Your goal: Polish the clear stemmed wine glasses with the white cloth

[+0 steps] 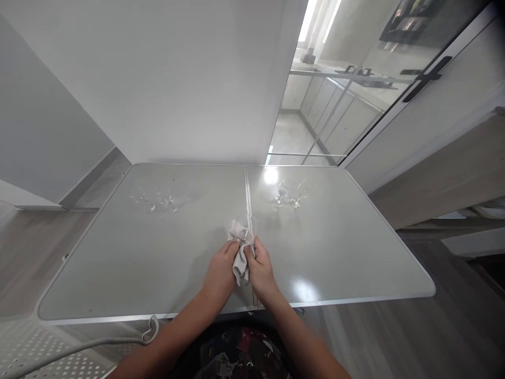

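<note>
Over the middle of a grey folding table [118, 263], my two hands meet around a clear stemmed glass [248, 225] wrapped in a small white cloth [239, 266]. My left hand [221, 272] is closed on the cloth and the glass's lower part. Closed as well, my right hand [260, 271] pinches the cloth with thumb and fingers against the glass. The glass's bowl sticks out above the cloth, tilted away from me.
Two clear stemmed glasses [288, 195] stand upright on the table's right half, far side. Several more clear glasses [160, 202] stand on the far left half. A white wall rises behind the table, glass doors at the right. A perforated white chair [47, 358] is at the lower left.
</note>
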A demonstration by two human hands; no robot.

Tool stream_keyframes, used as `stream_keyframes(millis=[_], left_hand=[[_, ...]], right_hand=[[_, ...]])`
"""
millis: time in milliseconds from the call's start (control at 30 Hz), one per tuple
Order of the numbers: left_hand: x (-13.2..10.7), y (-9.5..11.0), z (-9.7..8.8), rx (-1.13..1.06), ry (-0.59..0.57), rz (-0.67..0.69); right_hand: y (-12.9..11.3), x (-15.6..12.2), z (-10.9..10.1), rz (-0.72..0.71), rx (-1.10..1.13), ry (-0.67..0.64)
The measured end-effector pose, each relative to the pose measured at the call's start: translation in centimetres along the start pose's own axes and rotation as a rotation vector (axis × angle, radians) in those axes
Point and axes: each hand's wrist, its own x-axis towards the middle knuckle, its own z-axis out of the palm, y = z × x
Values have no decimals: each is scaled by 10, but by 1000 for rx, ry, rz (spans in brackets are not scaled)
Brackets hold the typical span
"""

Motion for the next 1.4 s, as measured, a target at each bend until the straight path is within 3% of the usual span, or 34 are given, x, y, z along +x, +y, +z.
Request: stream_keyframes(millis=[100, 167, 333, 467, 533, 600, 633, 733, 800, 867, 933, 1067, 1133, 1333, 1400], left_hand=[[6, -4, -10, 181, -81, -22], [12, -8, -14, 145, -83, -38], [23, -17, -21, -397, -166, -106], [37, -25, -21, -759, -23, -166], [46, -28, -16, -975, -167, -206], [55, -31, -7, -1140, -312, -236], [60, -33, -2, -1159, -308, -240], [78, -38, 14, -961, -37, -213], [91, -44, 23, -817, 126, -200], [103, -49, 29, -832, 171, -224], [111, -54, 31, -957, 119, -265], [111, -62, 26, -1230, -22, -280], [108, -66, 24, -1294, -34, -248], [108, -76, 34, -1102, 164, -150], [108, -77, 37, -1098, 162, -146]], right_hand=[[-4, 4, -7, -22, -142, -48], [-6, 8, -12, -7, -212, -62], [-3, 17, -29, 95, -132, -34], [4, 21, -32, 404, 216, -153], [6, 23, -27, 497, 340, -202], [6, 28, -21, 461, 345, -198], [5, 31, -19, 409, 296, -191], [2, 45, -15, 175, -72, -143], [2, 55, -15, 14, -378, -18], [4, 67, -14, -67, -546, 87], [8, 76, -13, -36, -467, 59], [17, 87, -10, 187, 28, -268], [19, 86, -9, 223, 83, -311], [18, 75, -10, -86, -629, -27], [18, 74, -10, -95, -670, 12]])
